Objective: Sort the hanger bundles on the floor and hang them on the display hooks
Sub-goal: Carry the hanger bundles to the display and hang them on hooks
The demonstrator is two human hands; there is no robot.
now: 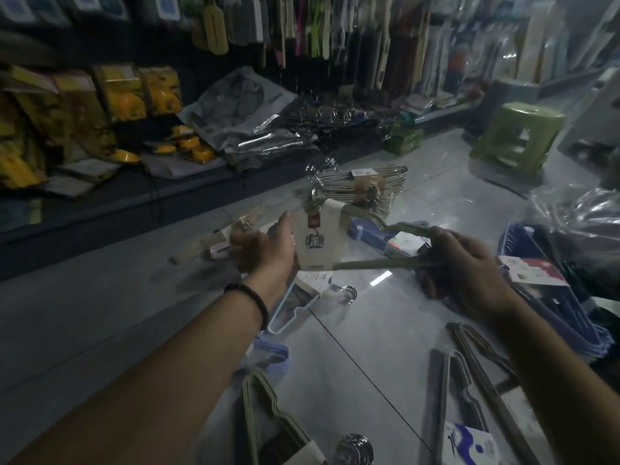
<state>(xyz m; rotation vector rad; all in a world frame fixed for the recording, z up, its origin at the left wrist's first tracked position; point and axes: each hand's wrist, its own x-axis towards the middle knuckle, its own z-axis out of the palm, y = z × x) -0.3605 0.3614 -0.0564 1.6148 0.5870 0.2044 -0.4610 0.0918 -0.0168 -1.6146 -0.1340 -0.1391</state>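
Above the floor I hold an olive-green hanger bundle [369,262] with a beige paper label and metal hooks at its top. My left hand [265,248] grips its left end beside the label. My right hand [466,266] is closed on its right shoulder. More bundles lie on the pale floor: a beige stack [365,191] just beyond, a blue bundle [365,229] behind the held one, a light-blue one [295,310] under my left wrist, a green one [268,411] near my left forearm, grey and brown ones [469,374] at lower right. Display hooks [302,25] with hanging goods line the back wall.
A low dark shelf [134,203] along the left carries yellow packs and silver bags. A green plastic stool [516,139] stands at the far right. A clear plastic bag [583,213] and a dark-blue hanger pile [550,297] sit to the right.
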